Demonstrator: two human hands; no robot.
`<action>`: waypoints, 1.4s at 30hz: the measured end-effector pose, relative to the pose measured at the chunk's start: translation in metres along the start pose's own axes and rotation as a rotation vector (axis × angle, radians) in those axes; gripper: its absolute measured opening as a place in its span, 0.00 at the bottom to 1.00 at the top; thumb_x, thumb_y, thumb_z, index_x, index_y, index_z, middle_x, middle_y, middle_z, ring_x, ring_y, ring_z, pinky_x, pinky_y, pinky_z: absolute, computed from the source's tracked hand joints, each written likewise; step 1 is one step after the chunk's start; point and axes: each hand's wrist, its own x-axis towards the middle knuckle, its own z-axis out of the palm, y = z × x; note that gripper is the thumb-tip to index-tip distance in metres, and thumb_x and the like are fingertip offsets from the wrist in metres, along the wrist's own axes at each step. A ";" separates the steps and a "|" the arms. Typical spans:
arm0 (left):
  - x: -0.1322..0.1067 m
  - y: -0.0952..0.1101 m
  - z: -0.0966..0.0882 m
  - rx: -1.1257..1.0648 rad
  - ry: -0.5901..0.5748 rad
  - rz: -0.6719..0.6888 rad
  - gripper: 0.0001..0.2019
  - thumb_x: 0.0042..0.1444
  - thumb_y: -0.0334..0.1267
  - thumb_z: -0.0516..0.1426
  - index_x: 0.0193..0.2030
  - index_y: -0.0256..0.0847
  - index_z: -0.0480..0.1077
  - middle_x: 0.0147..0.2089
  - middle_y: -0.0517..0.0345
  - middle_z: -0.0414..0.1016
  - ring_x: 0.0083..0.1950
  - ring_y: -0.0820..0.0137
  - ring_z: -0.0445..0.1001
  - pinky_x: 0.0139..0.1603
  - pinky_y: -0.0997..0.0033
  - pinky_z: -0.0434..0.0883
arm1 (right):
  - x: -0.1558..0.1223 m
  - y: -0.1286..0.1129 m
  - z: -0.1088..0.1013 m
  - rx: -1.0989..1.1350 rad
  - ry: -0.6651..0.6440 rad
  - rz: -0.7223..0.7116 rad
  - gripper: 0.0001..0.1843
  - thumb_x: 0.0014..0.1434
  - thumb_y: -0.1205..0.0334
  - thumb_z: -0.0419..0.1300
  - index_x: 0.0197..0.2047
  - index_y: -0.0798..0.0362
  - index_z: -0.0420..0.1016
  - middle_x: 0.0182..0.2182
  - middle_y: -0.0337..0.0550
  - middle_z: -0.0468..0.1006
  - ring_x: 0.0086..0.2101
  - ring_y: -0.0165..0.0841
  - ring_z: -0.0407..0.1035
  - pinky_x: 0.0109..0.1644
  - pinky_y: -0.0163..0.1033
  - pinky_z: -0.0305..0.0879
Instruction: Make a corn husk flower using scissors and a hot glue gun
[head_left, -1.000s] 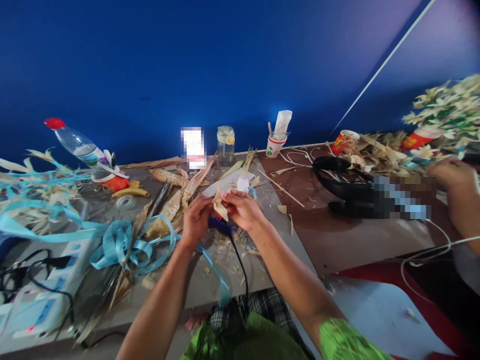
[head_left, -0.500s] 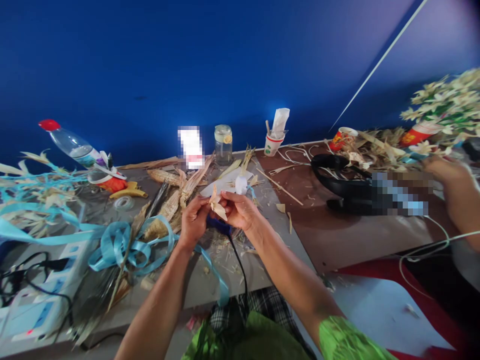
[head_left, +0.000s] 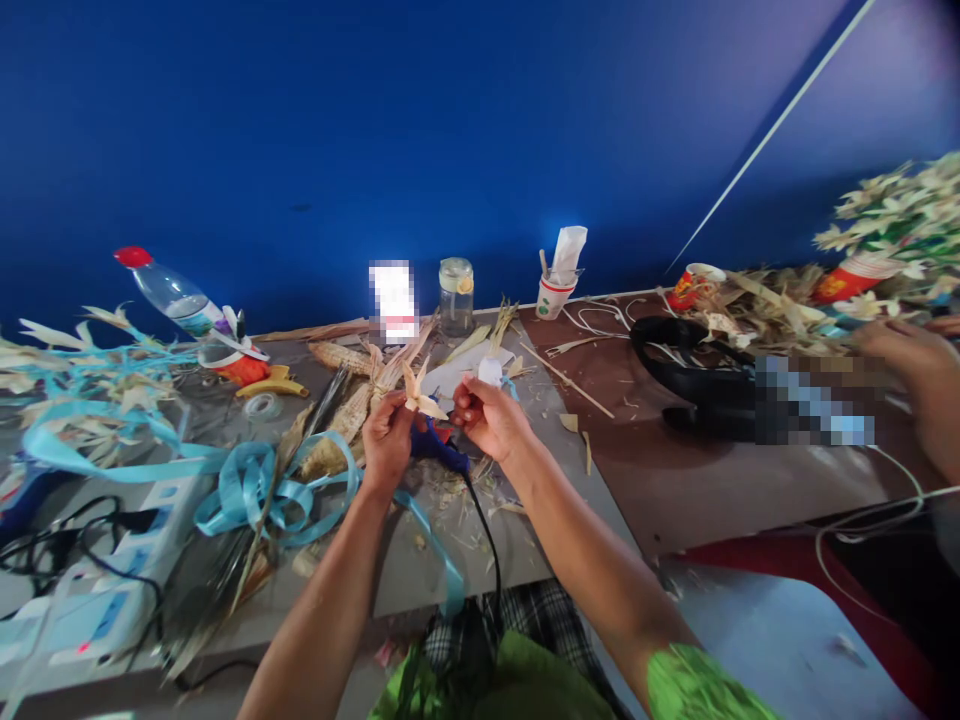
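My left hand [head_left: 388, 438] pinches a pale flower [head_left: 423, 396] made of dry husk, its pointed petals spread upward and to the right. Just right of it is my right hand [head_left: 489, 418], apart from the petals. Its fingers are curled together, and anything between them is too small to make out. Beneath both hands a blue glue gun [head_left: 442, 448] lies on the table, its black cord running toward me. Dry corn cobs with husks [head_left: 351, 408] lie beyond my left hand. A white piece [head_left: 490, 373] with husk strips stands behind my right fingers.
Light-blue ribbon [head_left: 247, 490] and a power strip [head_left: 112, 570] lie at left, near a tilted bottle [head_left: 176, 300]. A jar [head_left: 456, 300] and paper cup [head_left: 556, 296] stand at the back. At right are a black object [head_left: 682, 375], husk flowers [head_left: 900, 215] and another person's hand [head_left: 911, 350].
My right hand has come away from the flower, which stays in my left hand with its petals now more spread. The view has shifted slightly left.
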 end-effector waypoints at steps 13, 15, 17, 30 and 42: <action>0.016 -0.001 -0.004 -0.425 0.199 -0.271 0.15 0.40 0.34 0.65 0.31 0.39 0.62 0.20 0.73 0.63 0.16 0.84 0.58 0.20 0.80 0.62 | 0.011 -0.014 -0.016 -0.485 0.273 -0.535 0.07 0.47 0.63 0.58 0.32 0.52 0.72 0.16 0.30 0.61 0.18 0.23 0.53 0.22 0.31 0.45; 0.017 0.000 -0.006 -0.465 0.191 -0.308 0.16 0.39 0.33 0.66 0.30 0.39 0.62 0.20 0.73 0.63 0.16 0.85 0.57 0.22 0.80 0.64 | 0.010 -0.015 -0.016 -0.516 0.262 -0.511 0.05 0.47 0.63 0.57 0.30 0.53 0.72 0.15 0.30 0.59 0.18 0.23 0.52 0.22 0.31 0.45; 0.018 0.000 -0.009 -0.496 0.159 -0.336 0.15 0.39 0.33 0.65 0.30 0.39 0.62 0.21 0.72 0.63 0.17 0.85 0.57 0.23 0.79 0.65 | 0.010 -0.017 -0.015 -0.529 0.264 -0.512 0.06 0.48 0.62 0.58 0.30 0.53 0.72 0.16 0.31 0.61 0.18 0.23 0.52 0.22 0.32 0.45; 0.018 0.000 -0.010 -0.427 0.031 -0.387 0.11 0.42 0.33 0.62 0.30 0.38 0.62 0.30 0.62 0.73 0.16 0.85 0.59 0.23 0.77 0.65 | -0.033 -0.065 -0.043 -1.391 -0.066 -0.433 0.11 0.50 0.66 0.60 0.38 0.52 0.78 0.31 0.39 0.72 0.26 0.25 0.62 0.34 0.34 0.58; 0.018 -0.005 -0.010 -0.333 0.070 -0.311 0.11 0.40 0.32 0.63 0.25 0.38 0.62 0.20 0.70 0.61 0.17 0.83 0.59 0.24 0.77 0.64 | -0.053 -0.054 -0.070 -2.056 0.075 -0.162 0.11 0.54 0.66 0.56 0.40 0.53 0.76 0.40 0.47 0.75 0.38 0.35 0.70 0.40 0.37 0.61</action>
